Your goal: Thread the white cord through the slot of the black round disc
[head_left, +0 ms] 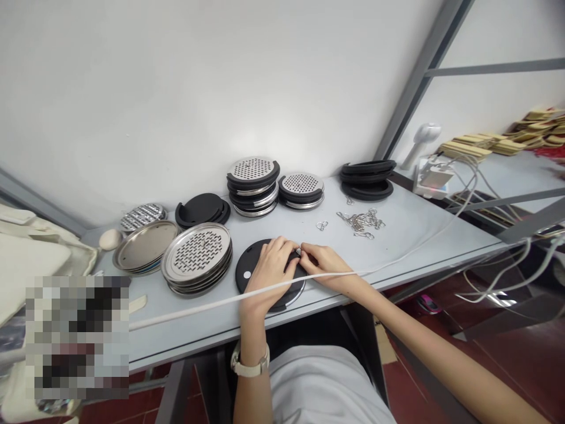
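A round black disc (253,268) with a metal rim lies flat on the grey table (419,229) in front of me. My left hand (269,271) rests on top of it, fingers bent and pressing down. My right hand (324,262) is at the disc's right edge, its fingers pinched on a small metal piece (299,251) where both hands meet. A white watch is on my left wrist. A white cable (189,309) runs across the table over both hands.
Stacks of perforated steel plates (196,256), plain steel trays (141,246), black lids (200,211) and assembled black-and-steel discs (253,182) stand along the wall. Loose metal hooks (362,222) lie right of centre. Black rings (367,178), a white charger (432,176) and cables sit at right.
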Motion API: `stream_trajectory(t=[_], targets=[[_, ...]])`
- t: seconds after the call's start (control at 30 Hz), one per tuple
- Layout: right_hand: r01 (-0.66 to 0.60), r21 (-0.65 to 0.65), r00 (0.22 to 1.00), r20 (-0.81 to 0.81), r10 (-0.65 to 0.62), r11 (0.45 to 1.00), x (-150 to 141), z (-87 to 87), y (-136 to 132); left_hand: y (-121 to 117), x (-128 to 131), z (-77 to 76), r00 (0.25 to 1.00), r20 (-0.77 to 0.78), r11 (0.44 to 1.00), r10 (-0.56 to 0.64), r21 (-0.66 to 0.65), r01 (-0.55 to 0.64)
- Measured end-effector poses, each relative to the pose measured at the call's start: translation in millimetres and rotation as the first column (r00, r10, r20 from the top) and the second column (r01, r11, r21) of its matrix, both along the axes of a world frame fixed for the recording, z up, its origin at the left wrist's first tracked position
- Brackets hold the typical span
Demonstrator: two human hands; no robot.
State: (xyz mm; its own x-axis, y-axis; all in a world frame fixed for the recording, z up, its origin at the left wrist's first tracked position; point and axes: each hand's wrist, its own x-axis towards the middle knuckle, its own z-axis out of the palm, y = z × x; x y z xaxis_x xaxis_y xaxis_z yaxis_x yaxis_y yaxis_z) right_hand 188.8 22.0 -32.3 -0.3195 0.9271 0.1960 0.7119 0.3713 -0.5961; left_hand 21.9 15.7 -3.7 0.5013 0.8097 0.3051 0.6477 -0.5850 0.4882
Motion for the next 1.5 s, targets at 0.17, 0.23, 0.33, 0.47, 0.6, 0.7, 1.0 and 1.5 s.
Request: stream_trajectory(t=[0.17,0.23,0.33,0.47,0.6,0.7,1.0,1.5], targets=[[0.003,-0.003,1.000,0.008,-0.003,1.000,0.3,0.0,0.2,-0.5,0.2,-0.4,1.000,0.012,1.000,0.004,-0.012,-0.004],[0.002,-0.002,1.000,0.013,-0.002,1.000,0.4,-0.1,0.5,-0.6,0.2,-0.5,1.000,0.016,1.000,0.002,-0.013,-0.002],[0.005,-0.004,1.000,0.018,-0.004,1.000,0.2,-0.3,0.7,-0.6,0.4,-0.3,0.999,0.034,1.000,-0.007,-0.020,0.008],[0.006,-0.009,1.000,0.013,-0.006,1.000,-0.5,-0.4,0.7,-1.0,0.4,0.6,0.998,0.055,0.999,-0.018,-0.026,0.019],[0.007,-0.006,1.000,0.009,-0.007,1.000,-0.5,-0.3,0.7,-1.1,0.0,0.4,0.998,0.057,0.999,-0.021,-0.026,0.023],[0.009,-0.003,1.000,0.012,-0.009,1.000,-0.2,-0.4,0.5,-0.6,-0.1,-0.3,0.998,0.056,0.999,-0.020,-0.028,0.022],[-0.007,-0.009,1.000,-0.004,0.007,1.000,0.5,-1.4,0.9,0.7,-0.8,-2.3,0.998,0.052,0.999,-0.024,-0.032,0.025],[-0.021,0.013,1.000,0.017,0.021,1.000,0.3,1.1,-0.4,-0.1,-1.2,1.1,0.998,0.051,0.999,-0.031,-0.043,0.033]])
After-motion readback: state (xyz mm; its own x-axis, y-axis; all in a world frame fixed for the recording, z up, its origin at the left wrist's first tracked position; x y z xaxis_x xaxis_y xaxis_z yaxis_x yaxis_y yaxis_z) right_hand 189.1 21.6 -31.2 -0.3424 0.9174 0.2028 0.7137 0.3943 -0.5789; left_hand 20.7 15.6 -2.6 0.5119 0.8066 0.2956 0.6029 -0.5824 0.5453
